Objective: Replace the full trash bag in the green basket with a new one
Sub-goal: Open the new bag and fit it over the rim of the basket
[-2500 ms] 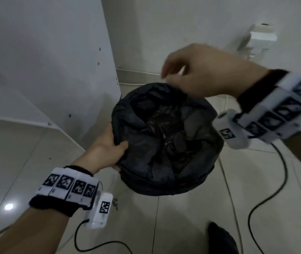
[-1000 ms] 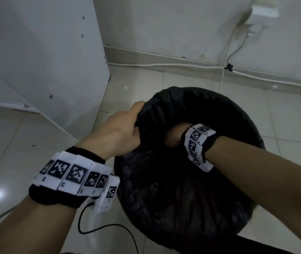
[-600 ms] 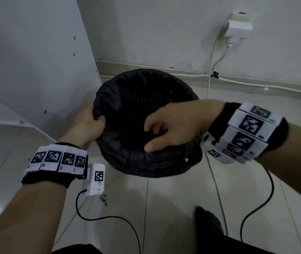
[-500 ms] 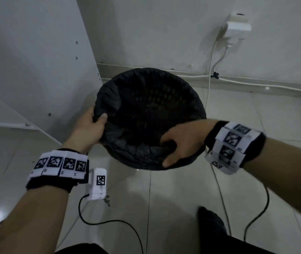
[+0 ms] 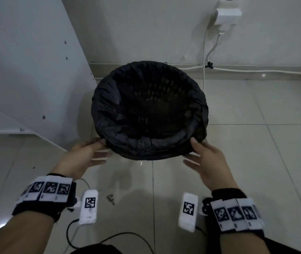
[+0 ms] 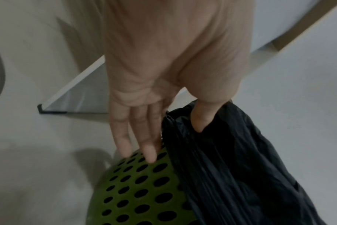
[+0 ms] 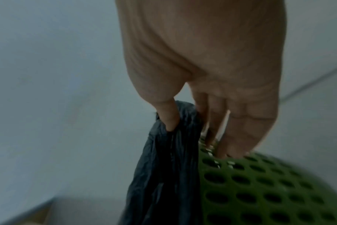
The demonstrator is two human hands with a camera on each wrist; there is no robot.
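A black trash bag (image 5: 146, 144) lines the round basket, its edge folded over the rim; the basket's holes show through the liner, and nothing is visible inside. The green perforated basket (image 6: 140, 190) (image 7: 260, 190) shows below the overhang in both wrist views. My left hand (image 5: 91, 154) (image 6: 173, 144) is at the near left rim, thumb sunk into the bag (image 6: 231, 167), straight fingers on the basket wall. My right hand (image 5: 195, 153) (image 7: 196, 142) mirrors it at the near right rim, thumb hooked in the bag (image 7: 164, 175). Each pinches the overhang.
A white cabinet panel (image 5: 36, 70) stands close on the basket's left. A wall plug (image 5: 226, 15) and white cable (image 5: 256, 71) run along the wall behind. A black cable (image 5: 109, 237) loops on the tiled floor near my feet. A small dark scrap (image 5: 110, 197) lies there.
The right hand came out of the basket's inside and moved to the near right rim. The left hand slid from the left rim toward the near edge. The basket now sits further from me.
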